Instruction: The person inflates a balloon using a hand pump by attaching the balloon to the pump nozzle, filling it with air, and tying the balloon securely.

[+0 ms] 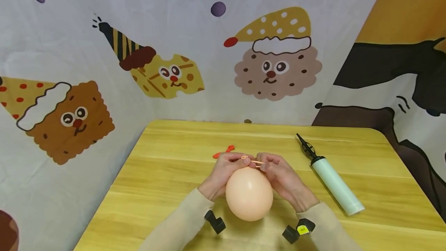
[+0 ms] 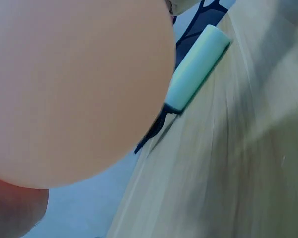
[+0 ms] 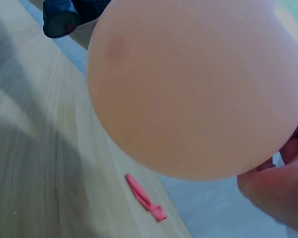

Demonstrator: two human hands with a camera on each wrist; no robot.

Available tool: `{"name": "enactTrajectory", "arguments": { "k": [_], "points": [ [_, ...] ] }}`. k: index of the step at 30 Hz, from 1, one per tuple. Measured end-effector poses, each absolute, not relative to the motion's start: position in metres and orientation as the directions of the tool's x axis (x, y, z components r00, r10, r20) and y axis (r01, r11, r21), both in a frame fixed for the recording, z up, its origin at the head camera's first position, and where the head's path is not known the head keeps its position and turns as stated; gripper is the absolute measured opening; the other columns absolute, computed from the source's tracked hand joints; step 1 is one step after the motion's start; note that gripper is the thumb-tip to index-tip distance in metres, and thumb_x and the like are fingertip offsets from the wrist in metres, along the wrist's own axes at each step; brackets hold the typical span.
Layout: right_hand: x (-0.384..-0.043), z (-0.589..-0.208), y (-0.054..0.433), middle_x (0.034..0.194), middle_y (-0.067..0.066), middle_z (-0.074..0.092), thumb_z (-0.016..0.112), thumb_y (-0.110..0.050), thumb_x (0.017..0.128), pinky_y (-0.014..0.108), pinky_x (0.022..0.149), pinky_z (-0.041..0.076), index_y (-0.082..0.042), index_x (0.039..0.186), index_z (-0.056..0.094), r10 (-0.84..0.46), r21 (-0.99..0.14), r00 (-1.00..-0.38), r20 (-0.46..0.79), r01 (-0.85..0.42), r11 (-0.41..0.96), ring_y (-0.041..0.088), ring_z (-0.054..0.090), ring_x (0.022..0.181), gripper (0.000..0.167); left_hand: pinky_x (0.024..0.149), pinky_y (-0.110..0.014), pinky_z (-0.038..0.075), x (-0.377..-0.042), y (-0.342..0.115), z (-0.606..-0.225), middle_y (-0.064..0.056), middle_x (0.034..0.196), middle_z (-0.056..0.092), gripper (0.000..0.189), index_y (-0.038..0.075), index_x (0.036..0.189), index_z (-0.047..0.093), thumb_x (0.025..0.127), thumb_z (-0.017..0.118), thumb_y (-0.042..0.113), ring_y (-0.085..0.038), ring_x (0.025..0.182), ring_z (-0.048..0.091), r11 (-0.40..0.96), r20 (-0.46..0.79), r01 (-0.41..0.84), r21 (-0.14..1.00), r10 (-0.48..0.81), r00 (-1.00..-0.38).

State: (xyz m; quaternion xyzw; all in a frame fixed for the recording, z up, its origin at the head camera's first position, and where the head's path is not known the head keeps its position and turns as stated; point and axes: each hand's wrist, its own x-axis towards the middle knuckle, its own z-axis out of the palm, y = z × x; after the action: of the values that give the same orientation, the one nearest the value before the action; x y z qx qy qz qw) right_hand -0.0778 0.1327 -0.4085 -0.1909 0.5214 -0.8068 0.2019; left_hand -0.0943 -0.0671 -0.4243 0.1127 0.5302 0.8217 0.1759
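Note:
A round, inflated peach balloon [image 1: 249, 195] sits between the two hands in the head view, its neck [image 1: 257, 162] on the far side. My left hand [image 1: 228, 167] pinches the neck, with a small loop of it at the thumb. From the other side, the fingers of my right hand [image 1: 280, 173] grip the stretched end. Both wrist views are mostly filled by the balloon [image 2: 79, 89], which hides the neck there. Only part of the left hand [image 2: 15, 208] shows under it in the left wrist view, and part of the right hand [image 3: 283, 188] in the right wrist view.
Beyond the left hand, a limp red balloon [image 1: 228, 150] lies on the wooden table [image 1: 167, 173]. A pale green hand pump [image 1: 336, 185] with a black nozzle rests at the right. Behind the table hangs a printed cloth [image 1: 181, 7].

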Motion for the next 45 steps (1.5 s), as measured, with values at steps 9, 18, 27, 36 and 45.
{"name": "enactTrajectory", "arguments": {
  "k": [9, 18, 27, 36, 45],
  "points": [
    [-0.083, -0.404, 0.123, 0.088, -0.002, 0.056, 0.051, 0.006, 0.096, 0.027, 0.084, 0.050, -0.014, 0.072, 0.063, -0.358, -0.902, -0.934, 0.008, 0.148, -0.406, 0.017, 0.053, 0.095, 0.033, 0.084, -0.032, 0.061, -0.089, -0.063, -0.432, -0.001, 0.090, 0.079, 0.016, 0.020, 0.095, 0.084, 0.098, 0.073, 0.009, -0.016, 0.096, 0.074, -0.413, 0.077, -0.116, 0.903, 0.422, -0.903],
    [-0.092, -0.401, 0.132, 0.098, 0.006, 0.065, 0.069, 0.006, 0.089, 0.033, 0.093, 0.051, -0.002, 0.074, 0.059, -0.135, -0.969, -0.969, 0.209, -0.224, 0.108, 0.022, 0.059, 0.108, 0.019, 0.087, -0.038, 0.061, -0.089, -0.058, -0.433, -0.004, 0.090, 0.079, 0.013, -0.001, 0.105, 0.080, 0.094, 0.075, 0.004, -0.018, 0.093, 0.076, -0.399, 0.111, -0.041, 0.916, 0.351, -0.930],
    [-0.090, -0.408, 0.134, 0.089, 0.001, 0.060, 0.079, 0.005, 0.078, 0.025, 0.076, 0.042, -0.016, 0.067, 0.056, -0.063, -0.676, -0.783, 0.619, -0.572, 0.465, 0.017, 0.053, 0.092, 0.033, 0.088, -0.039, 0.061, -0.098, -0.061, -0.435, -0.004, 0.087, 0.078, 0.038, -0.018, 0.121, 0.066, 0.096, 0.074, 0.009, -0.018, 0.095, 0.075, -0.331, -0.051, -0.158, 0.930, 0.311, -0.949],
    [-0.095, -0.410, 0.132, 0.084, 0.004, 0.049, 0.076, -0.010, 0.077, 0.041, 0.083, 0.036, -0.012, 0.072, 0.061, -0.197, -0.362, -0.538, 0.820, -0.753, 0.550, 0.029, 0.047, 0.088, 0.016, 0.078, -0.043, 0.063, -0.102, -0.067, -0.430, -0.012, 0.089, 0.078, 0.015, 0.001, 0.106, 0.069, 0.094, 0.075, 0.008, -0.024, 0.087, 0.077, -0.220, -0.117, -0.199, 0.955, 0.337, -0.934],
    [-0.096, -0.403, 0.126, 0.091, 0.011, 0.051, 0.084, -0.012, 0.071, 0.044, 0.079, 0.036, -0.005, 0.087, 0.061, -0.210, -0.380, -0.622, 0.754, -0.675, 0.632, 0.036, 0.046, 0.090, 0.029, 0.082, -0.041, 0.062, -0.107, -0.078, -0.430, -0.006, 0.087, 0.078, 0.016, -0.003, 0.108, 0.072, 0.099, 0.071, 0.010, -0.019, 0.087, 0.077, -0.195, -0.098, -0.192, 0.962, 0.412, -0.906]
  ]
}}
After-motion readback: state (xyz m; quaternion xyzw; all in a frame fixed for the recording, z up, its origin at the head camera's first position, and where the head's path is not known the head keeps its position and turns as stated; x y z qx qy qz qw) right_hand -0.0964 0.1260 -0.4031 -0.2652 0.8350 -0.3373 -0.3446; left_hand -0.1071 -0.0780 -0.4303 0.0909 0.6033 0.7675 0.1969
